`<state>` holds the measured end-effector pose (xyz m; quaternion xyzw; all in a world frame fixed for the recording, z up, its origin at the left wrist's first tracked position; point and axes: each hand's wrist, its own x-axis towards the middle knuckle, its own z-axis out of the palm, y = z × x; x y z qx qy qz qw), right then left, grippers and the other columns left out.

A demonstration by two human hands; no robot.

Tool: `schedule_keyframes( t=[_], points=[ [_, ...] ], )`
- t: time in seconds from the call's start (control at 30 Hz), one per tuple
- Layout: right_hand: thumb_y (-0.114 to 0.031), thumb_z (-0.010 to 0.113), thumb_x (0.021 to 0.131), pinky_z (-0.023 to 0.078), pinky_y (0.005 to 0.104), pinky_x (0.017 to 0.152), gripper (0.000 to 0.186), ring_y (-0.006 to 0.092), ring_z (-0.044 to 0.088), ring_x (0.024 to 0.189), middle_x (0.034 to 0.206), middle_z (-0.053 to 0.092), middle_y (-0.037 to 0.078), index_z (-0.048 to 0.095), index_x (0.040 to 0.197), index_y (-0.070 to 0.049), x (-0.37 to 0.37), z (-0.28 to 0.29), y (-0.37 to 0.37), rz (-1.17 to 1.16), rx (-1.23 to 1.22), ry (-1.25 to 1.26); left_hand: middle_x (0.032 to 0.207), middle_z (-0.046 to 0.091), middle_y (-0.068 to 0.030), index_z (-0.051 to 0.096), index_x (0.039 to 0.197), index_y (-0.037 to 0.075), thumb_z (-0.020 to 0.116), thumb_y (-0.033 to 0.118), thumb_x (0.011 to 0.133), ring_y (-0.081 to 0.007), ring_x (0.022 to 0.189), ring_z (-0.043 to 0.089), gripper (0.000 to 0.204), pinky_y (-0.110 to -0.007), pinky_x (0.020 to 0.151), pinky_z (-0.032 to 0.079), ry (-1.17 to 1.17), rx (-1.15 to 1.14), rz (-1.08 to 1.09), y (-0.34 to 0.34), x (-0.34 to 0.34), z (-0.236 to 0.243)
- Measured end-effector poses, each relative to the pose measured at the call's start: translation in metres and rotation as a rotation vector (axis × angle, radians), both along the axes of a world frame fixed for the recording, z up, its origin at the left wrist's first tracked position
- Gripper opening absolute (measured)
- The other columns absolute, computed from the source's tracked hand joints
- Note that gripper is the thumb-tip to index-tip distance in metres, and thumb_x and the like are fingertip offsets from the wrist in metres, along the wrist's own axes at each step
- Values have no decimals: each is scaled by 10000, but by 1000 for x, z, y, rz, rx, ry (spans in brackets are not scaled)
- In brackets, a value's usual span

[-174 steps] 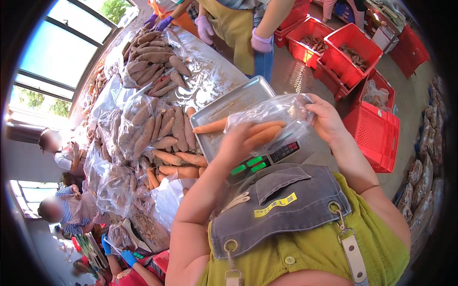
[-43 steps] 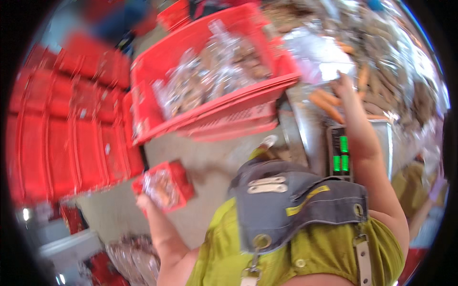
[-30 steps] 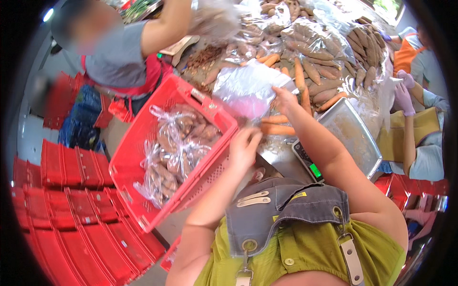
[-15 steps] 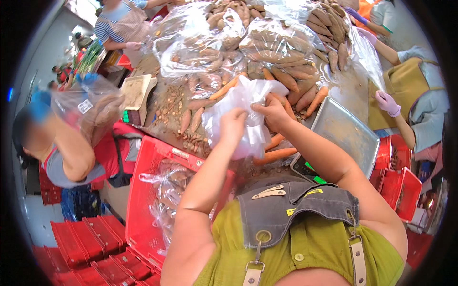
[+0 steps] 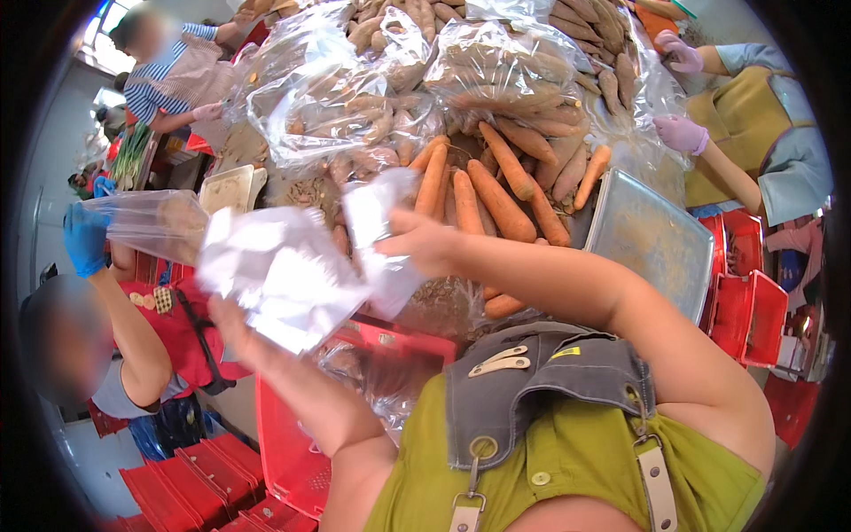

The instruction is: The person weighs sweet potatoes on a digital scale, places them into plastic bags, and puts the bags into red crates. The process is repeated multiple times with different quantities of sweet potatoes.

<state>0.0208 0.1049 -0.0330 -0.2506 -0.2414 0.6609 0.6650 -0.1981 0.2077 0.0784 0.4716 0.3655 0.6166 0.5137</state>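
My left hand (image 5: 238,330), smeared by motion, grips a bundle of clear plastic bags (image 5: 279,270) on the left, above the red crate's far edge. My right hand (image 5: 421,241) is closed on another clear plastic bag (image 5: 379,217), apart from the bundle. Just beyond the right hand lie several large orange carrots (image 5: 501,197) on the table. Behind them sit filled clear bags of sweet potatoes (image 5: 505,75). The fingers of my left hand are partly hidden by the plastic.
A metal scale tray (image 5: 651,244) stands at the right. Below my left arm is a red crate (image 5: 292,434) with bagged produce. At left, a co-worker's blue-gloved hand (image 5: 85,238) holds up a bag; across the right side are a co-worker's pink-gloved hands (image 5: 681,135).
The plastic bags, held together before, are now parted between my hands. My left hand has swung left and nearer; my right hand has moved left, uncovering the carrots.
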Motion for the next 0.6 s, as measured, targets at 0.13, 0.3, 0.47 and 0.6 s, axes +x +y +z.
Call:
schedule_keyframes(
  t=[0.13, 0.3, 0.47, 0.6],
  points=[
    [-40, 617, 843, 423, 326, 907, 351, 153, 559, 1009, 1104, 602, 41, 541, 1185, -33, -28, 52, 33, 77, 153, 162, 1143, 547, -116, 497, 1169, -21, 523, 198, 882, -230, 1040, 526, 361, -363, 915, 423, 159, 353, 84, -16, -57, 35],
    [-156, 604, 872, 442, 336, 880, 366, 178, 565, 977, 1080, 609, 69, 522, 1208, -38, -2, -5, 43, -164, -297, -169, 1013, 558, -71, 532, 1011, 7, 570, 60, 793, -170, 913, 532, 228, -309, 824, 444, 199, 267, -167, -47, -32, 33],
    [-281, 640, 859, 433, 339, 867, 499, 212, 532, 1003, 1077, 562, 102, 465, 1246, -19, -10, -70, 22, -221, -702, -867, 884, 569, -27, 567, 853, 35, 617, -78, 703, -111, 785, 539, 195, -256, 734, 465, 217, -82, -606, -83, 26, -8],
    [-290, 676, 824, 432, 287, 779, 435, 133, 512, 920, 997, 538, 58, 514, 1136, -33, 2, 24, -74, -44, -274, -583, 770, 549, 8, 549, 796, 57, 649, -41, 757, -70, 723, 512, 146, -220, 665, 430, 251, -358, -858, -111, 59, -69]
  ],
)
